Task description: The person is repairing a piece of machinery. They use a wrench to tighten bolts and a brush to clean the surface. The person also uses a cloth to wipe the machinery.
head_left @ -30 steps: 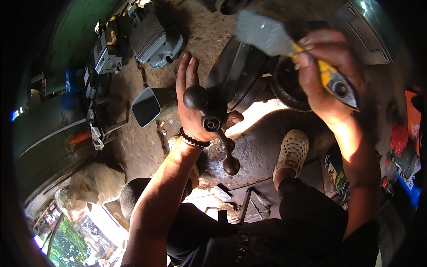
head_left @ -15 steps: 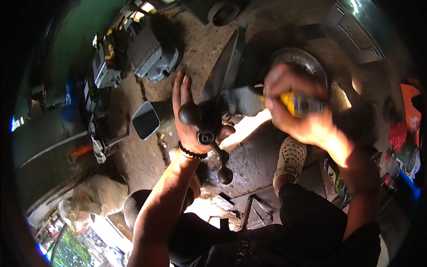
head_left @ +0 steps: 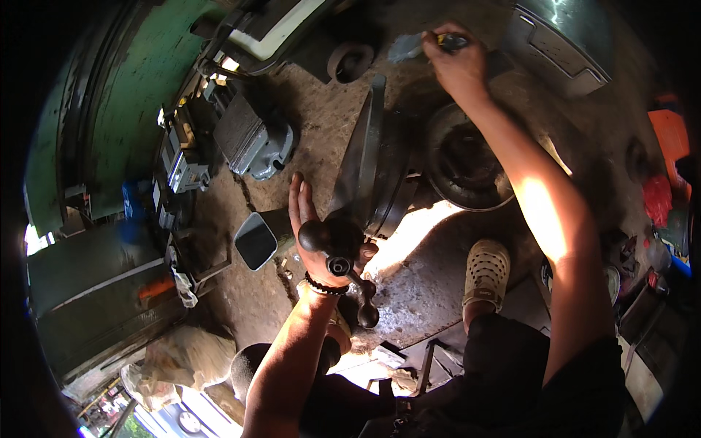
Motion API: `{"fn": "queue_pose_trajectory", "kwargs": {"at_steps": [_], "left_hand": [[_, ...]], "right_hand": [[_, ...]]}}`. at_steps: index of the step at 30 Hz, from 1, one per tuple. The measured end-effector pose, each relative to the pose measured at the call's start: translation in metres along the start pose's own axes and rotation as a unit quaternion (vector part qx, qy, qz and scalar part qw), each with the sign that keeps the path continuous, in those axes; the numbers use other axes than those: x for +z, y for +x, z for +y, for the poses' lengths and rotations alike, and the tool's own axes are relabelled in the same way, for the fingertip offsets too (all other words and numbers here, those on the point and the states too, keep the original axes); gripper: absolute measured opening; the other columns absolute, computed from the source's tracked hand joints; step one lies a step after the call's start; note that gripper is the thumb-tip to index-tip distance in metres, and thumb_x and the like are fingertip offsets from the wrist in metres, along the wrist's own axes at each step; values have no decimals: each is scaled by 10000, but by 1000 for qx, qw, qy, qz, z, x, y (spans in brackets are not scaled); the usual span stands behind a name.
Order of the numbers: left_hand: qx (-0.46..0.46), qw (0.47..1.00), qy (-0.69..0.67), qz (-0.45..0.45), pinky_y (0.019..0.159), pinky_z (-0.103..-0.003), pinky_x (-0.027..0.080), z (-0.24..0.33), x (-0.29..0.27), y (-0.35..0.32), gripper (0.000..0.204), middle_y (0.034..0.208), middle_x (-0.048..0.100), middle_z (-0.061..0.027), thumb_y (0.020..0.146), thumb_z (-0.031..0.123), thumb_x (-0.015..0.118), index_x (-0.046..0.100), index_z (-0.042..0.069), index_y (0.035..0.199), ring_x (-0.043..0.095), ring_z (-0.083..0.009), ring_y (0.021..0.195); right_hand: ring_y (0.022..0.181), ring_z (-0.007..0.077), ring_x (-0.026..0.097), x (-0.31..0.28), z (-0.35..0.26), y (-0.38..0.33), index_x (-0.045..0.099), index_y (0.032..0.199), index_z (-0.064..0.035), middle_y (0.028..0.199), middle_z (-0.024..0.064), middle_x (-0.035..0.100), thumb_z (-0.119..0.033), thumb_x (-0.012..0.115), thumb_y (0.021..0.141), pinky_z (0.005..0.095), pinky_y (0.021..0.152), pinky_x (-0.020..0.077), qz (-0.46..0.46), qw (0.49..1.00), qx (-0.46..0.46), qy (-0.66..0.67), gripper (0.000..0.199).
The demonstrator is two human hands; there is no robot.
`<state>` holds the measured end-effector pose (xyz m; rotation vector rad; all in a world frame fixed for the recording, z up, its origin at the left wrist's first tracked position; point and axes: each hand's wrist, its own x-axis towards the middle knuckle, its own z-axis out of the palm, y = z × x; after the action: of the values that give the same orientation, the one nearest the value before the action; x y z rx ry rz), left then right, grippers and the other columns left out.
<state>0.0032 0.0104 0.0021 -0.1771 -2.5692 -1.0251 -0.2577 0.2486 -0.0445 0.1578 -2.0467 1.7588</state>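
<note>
My left hand point(head_left: 308, 232) lies palm up with its fingers stretched out. Its thumb hooks a dark metal part point(head_left: 343, 269) with ball-shaped ends that rests across the palm. A beaded band sits on that wrist. Just beyond this hand a large dark metal disc point(head_left: 371, 164) stands on its edge. My right hand point(head_left: 456, 64) is stretched far out to the top of the view. It grips a scraper point(head_left: 409, 47) with a yellow and black handle and a flat grey blade pointing left. Below that arm lies a round dark drum point(head_left: 464, 158).
On the dirt floor a grey metal casing point(head_left: 252, 139) lies at the left. A dark square-mouthed container point(head_left: 255, 239) sits near my left hand. A small wheel point(head_left: 349, 60) rests at the top. My shoe point(head_left: 488, 270) stands on a sunlit slab. A green wall point(head_left: 120, 95) curves at left.
My right hand has carried the scraper from the middle, near the dark metal part, up and away to the far top. My left hand has stayed put with the part.
</note>
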Motion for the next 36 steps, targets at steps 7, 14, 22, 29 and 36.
{"fn": "queue_pose_trajectory", "kwargs": {"at_steps": [7,14,22,29,36], "left_hand": [[48,997,53,3,1145,-555,350,-1,-3,1,1295,1551,300,-341,651,847,709,311,-7,1540,375,-476,1424],[49,996,75,3,1102,-561,392,5,-8,7,1277,1513,333,-359,636,858,706,406,-83,1446,429,-509,1360],[77,989,126,4,1088,-622,375,3,-9,7,1239,1491,337,-381,664,794,736,364,-61,1479,421,-561,1328],[66,991,118,13,1089,-632,362,4,-9,8,1227,1498,330,-381,670,792,730,362,-47,1486,424,-575,1314],[51,995,76,28,1071,-649,364,7,-9,6,1198,1494,341,-372,675,781,737,379,-33,1479,441,-568,1305]], "right_hand": [[747,102,601,-4,-35,-18,642,842,-30,769,19,648,-153,778,860,271,736,500,-14,986,-148,-74,185],[797,74,650,-4,-93,-10,673,952,-63,808,46,684,-270,828,852,245,746,516,-167,980,84,-67,277],[631,120,624,-5,-177,8,613,877,-51,758,50,679,-209,687,964,261,592,576,-280,940,186,54,195],[709,142,613,41,-215,-36,584,967,-49,791,50,636,-253,628,997,269,666,573,-390,904,114,-133,210],[598,77,567,43,-188,-20,550,904,-106,731,-1,612,-222,674,992,211,537,494,-305,942,140,-13,192]]}}
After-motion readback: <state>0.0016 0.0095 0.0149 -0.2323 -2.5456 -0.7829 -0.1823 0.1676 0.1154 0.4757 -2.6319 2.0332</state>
